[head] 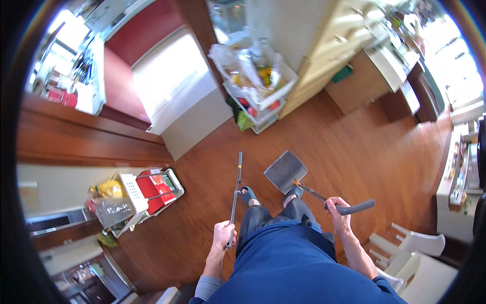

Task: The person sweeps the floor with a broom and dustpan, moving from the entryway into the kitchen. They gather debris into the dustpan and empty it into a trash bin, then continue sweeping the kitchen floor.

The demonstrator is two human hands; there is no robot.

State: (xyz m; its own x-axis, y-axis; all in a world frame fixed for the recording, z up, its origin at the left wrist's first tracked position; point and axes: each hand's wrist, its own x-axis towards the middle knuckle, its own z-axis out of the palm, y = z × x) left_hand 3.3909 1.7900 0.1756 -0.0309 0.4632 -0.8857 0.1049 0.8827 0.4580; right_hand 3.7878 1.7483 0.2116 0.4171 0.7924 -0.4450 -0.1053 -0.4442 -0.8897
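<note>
My left hand (224, 235) is closed around the lower end of a slim grey pole (234, 205). The pole reaches forward past my left foot to a narrow grey head with an orange joint; whether it is a broom or a squeegee, I cannot tell. In my right hand (339, 214) is the handle of a long-handled dustpan (284, 171), its dark grey end sticking out to the right. The dustpan's grey scoop lies in front of my right slipper (294, 191), and its inside faces up. My left slipper (249, 194) stands just right of the pole.
Wooden flooring (205, 178) surrounds my feet. Ahead stands a white stacked basket rack (271, 102) of produce and plastic bags, beside cream drawers (322, 64). A white cart (136, 193) with bags and a red box is at left. White chairs (421, 243) stand close on the right.
</note>
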